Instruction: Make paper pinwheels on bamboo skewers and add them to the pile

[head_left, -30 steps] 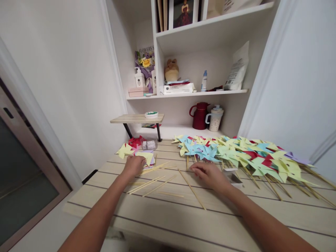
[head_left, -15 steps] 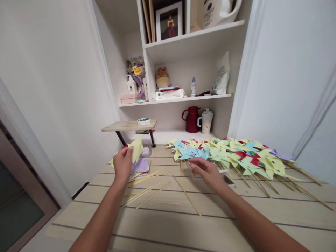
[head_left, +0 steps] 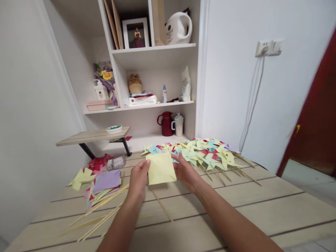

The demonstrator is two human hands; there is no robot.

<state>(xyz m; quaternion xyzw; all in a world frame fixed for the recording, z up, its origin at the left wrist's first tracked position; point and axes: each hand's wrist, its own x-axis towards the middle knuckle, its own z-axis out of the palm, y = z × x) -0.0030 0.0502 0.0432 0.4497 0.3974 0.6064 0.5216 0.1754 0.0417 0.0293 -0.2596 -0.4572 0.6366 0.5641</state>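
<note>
My left hand [head_left: 139, 177] pinches the left edge of a square of pale yellow paper [head_left: 160, 169], thumb in front. At the paper's right edge is my right hand [head_left: 187, 172], thumb and fingers apart. Its fingertips are partly hidden, and whether they touch the paper is unclear. Slits run inward from the paper's corners. A single thin wooden stick [head_left: 161, 204] lies on the table below it. Beyond my right hand lies a heap of paper pinwheels on sticks [head_left: 210, 159], in yellow, green, blue and red.
Left on the slatted table [head_left: 236, 213] are stacked paper squares, purple on top [head_left: 107, 181], yellow cut paper [head_left: 82, 178], loose sticks [head_left: 101, 224] and a clear box [head_left: 116, 163]. A small raised stand [head_left: 91, 136] is behind them. A red jug [head_left: 167, 124] and a cup [head_left: 179, 125] stand at the back.
My left hand has brought the yellow paper from the left to the middle, now turned flat toward me. My right hand has come up to its right edge. The view has swung right.
</note>
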